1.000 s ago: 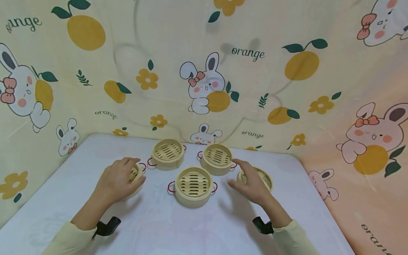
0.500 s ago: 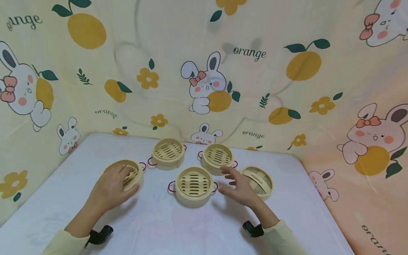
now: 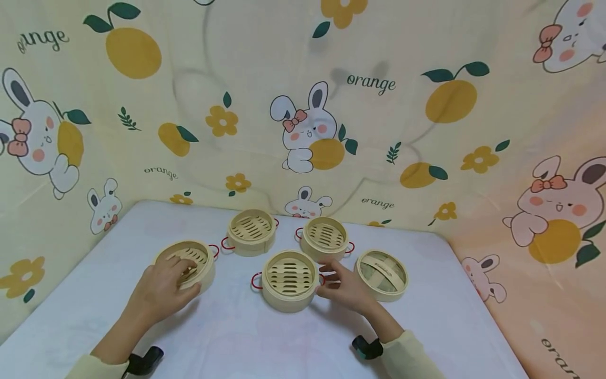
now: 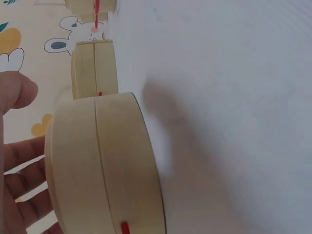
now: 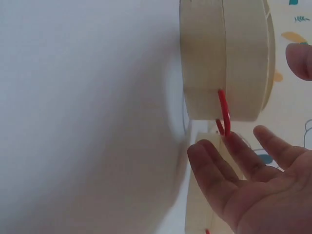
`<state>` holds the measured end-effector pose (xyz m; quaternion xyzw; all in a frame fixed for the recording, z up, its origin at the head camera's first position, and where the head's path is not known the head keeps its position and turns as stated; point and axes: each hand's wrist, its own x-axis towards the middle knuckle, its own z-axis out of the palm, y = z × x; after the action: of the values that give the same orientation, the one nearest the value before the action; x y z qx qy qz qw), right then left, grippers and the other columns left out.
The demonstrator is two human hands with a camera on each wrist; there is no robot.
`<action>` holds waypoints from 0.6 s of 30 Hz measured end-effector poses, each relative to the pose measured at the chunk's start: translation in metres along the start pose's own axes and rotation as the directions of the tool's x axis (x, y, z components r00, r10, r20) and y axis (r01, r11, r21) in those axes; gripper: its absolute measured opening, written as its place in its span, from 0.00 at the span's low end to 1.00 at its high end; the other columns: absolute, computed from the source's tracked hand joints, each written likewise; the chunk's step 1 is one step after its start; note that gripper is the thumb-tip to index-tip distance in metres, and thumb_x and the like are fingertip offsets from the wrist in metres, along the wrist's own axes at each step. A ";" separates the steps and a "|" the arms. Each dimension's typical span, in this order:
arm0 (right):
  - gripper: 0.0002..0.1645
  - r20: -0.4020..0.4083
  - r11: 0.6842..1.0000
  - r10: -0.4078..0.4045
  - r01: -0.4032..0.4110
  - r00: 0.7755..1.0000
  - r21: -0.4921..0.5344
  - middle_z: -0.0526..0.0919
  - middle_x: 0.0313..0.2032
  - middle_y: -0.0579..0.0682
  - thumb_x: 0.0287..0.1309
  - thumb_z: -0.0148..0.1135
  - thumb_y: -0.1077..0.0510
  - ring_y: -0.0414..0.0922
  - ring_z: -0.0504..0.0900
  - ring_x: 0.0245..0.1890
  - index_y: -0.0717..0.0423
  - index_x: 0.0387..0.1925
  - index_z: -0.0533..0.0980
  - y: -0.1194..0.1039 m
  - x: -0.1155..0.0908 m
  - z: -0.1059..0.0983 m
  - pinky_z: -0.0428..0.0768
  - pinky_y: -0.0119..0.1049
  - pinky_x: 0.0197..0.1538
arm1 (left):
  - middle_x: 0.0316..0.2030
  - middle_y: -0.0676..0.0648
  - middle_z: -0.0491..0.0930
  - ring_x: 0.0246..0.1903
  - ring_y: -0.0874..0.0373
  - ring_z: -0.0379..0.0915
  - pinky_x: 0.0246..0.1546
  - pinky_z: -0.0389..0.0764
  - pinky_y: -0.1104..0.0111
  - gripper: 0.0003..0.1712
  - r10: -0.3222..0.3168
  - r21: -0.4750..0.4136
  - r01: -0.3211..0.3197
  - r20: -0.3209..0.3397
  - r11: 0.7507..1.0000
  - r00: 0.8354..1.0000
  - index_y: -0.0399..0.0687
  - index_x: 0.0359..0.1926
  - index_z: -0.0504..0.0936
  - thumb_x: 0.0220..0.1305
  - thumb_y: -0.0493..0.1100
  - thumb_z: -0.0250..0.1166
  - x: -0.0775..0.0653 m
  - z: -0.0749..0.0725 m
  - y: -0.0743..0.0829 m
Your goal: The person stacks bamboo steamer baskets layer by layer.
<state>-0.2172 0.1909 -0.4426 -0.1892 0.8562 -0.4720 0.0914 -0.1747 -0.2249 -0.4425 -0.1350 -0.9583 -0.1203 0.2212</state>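
Bamboo-looking left steamer (image 3: 199, 256) is standing upright, slats up, on the left of the white table (image 3: 246, 342); left hand (image 3: 161, 284) is arching over its top, fingers loosely bending, thumb sitting off the wall in the left wrist view. Nothing is being gripped there; fingertip contact can't be told. That spread is likely matching the broad round rim. Middle steamer (image 3: 290, 279) is standing near centre, with right hand (image 3: 347, 287) hanging just right of it, fingers loosely spreading beside its red handle (image 5: 225, 109). Maybe a fingertip is touching the loop, unclear; no hold is showing, thumb is staying apart. Handles are sticking out sideways, probably for giving fingers room clear of the walls. Far-left steamer (image 3: 251, 231) and far-right steamer (image 3: 324, 235) are standing behind, also slats up, neither being held, presumably resting flat for stability. Woven lid (image 3: 382, 273) is lying at right, strap up, seemingly for catching from above; whether anything is sitting under it, can't tell. Printed cloth (image 3: 265, 52) is hanging behind.
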 end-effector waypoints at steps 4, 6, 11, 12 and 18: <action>0.38 0.004 1.000 -0.008 0.008 1.000 0.018 0.76 0.54 0.62 0.52 0.69 0.60 0.59 0.79 0.50 0.56 0.64 0.65 -0.010 -0.001 0.004 0.78 0.54 0.54 | 0.34 0.50 0.82 0.33 0.54 0.76 0.24 0.69 0.59 0.20 0.023 -0.010 -0.024 -0.051 1.000 0.998 0.50 0.38 0.81 0.44 0.53 0.71 -0.001 0.003 -0.003; 0.38 0.006 1.000 -0.005 0.004 1.000 0.031 0.75 0.53 0.64 0.51 0.68 0.62 0.59 0.79 0.49 0.58 0.64 0.64 -0.015 -0.002 0.005 0.78 0.56 0.53 | 0.34 0.51 0.82 0.32 0.54 0.76 0.24 0.68 0.60 0.20 0.026 -0.012 -0.027 -0.062 1.000 0.998 0.50 0.38 0.81 0.43 0.52 0.71 -0.002 0.004 -0.004; 0.40 -0.002 1.000 0.012 -0.012 1.000 0.024 0.75 0.53 0.63 0.51 0.69 0.62 0.57 0.79 0.49 0.55 0.65 0.64 -0.013 -0.001 0.008 0.78 0.54 0.53 | 0.34 0.51 0.83 0.36 0.51 0.79 0.29 0.71 0.55 0.20 0.022 -0.004 -0.022 -0.052 1.000 0.998 0.50 0.38 0.82 0.41 0.50 0.71 -0.007 0.006 -0.006; 0.40 -0.004 1.000 0.014 -0.014 1.000 0.023 0.75 0.53 0.62 0.51 0.70 0.61 0.56 0.79 0.49 0.54 0.65 0.64 -0.010 0.000 0.008 0.79 0.53 0.53 | 0.34 0.51 0.83 0.37 0.51 0.79 0.30 0.72 0.54 0.20 0.022 0.000 -0.022 -0.049 1.000 0.999 0.50 0.38 0.82 0.41 0.50 0.71 -0.007 0.007 -0.007; 0.41 -0.007 1.000 0.027 -0.027 1.000 -0.007 0.76 0.54 0.57 0.49 0.72 0.56 0.51 0.80 0.48 0.46 0.64 0.65 0.006 0.006 0.009 0.80 0.47 0.50 | 0.33 0.51 0.84 0.39 0.50 0.80 0.33 0.71 0.52 0.18 0.002 0.001 -0.002 -0.020 1.000 1.000 0.51 0.38 0.82 0.40 0.44 0.70 -0.009 0.009 -0.007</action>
<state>-0.2213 0.1843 -0.4520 -0.1765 0.8605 -0.4685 0.0942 -0.1731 -0.2310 -0.4557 -0.1347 -0.9560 -0.1209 0.2311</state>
